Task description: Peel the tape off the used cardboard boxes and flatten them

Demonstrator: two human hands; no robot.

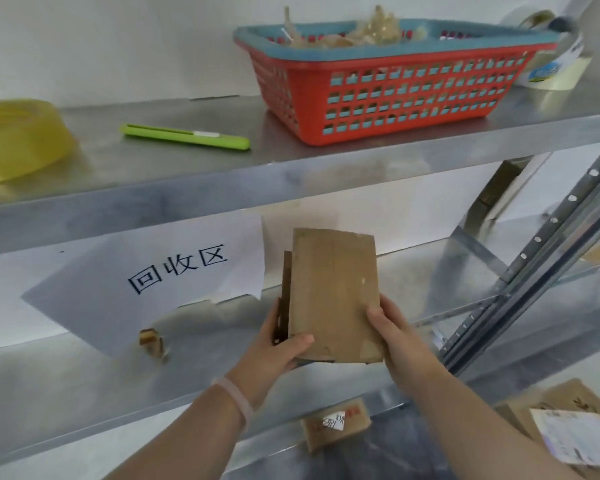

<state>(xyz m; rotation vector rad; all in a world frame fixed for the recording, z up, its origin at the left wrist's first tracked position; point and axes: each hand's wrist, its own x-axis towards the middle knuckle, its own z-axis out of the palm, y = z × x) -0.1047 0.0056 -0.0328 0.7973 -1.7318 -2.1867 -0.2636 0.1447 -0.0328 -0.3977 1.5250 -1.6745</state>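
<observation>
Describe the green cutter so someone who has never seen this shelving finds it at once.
Start at the upper metal shelf. Between the yellow plastic bundle on the left and the red basket lies the green cutter, flat. It is the only long, slim, green thing there.

The paper sign (160, 282) lies on the middle shelf (66, 393); bare metal in front of it and to its left leaves open room for a hand. A tape scrap (151, 341) sits just in front of the sign. Above the sign the upper shelf (187, 202) caps the gap. Right of the sign the flattened cardboard (333, 292) fills the opening; beyond it stands a slotted upright (530, 251).
</observation>
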